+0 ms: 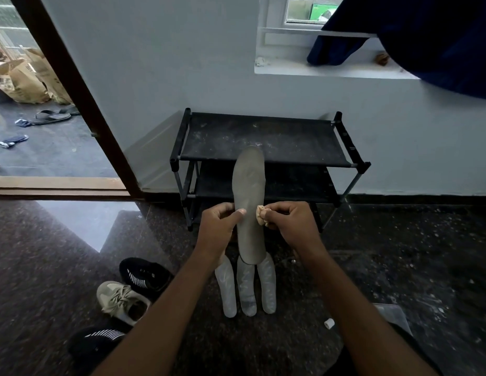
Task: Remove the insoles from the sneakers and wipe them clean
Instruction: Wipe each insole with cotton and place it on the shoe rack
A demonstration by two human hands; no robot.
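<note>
Item under work: one grey insole (248,202), held upright in the air directly in front of the shoe rack (263,139), toe end up and heel end down.

Left grip (218,226): closed on the insole's left edge at mid-length, with the thumb on the face and the fingers curled behind.

Right grip (290,226): pinching a small wad of beige cloth (262,216), which touches the insole's right edge level with the left thumb.

Step in hand, as judged: wiping the face of this insole.

- The thin insole will likely flex under pressure, so the left fingers should back the spot being rubbed.
- The strokes should run lengthwise from toe to heel.
- The holding grip should shift so the patch under the thumb is also cleaned.
- The wad is small, so it should be refolded to a clean side when soiled.

Three pale insoles (247,291) lie side by side on the floor (399,267) before the rack, nearer the person.

A black sneaker (144,275), a beige sneaker (122,301) and a second black sneaker (98,340) sit on the floor before the rack, to its left.
</note>
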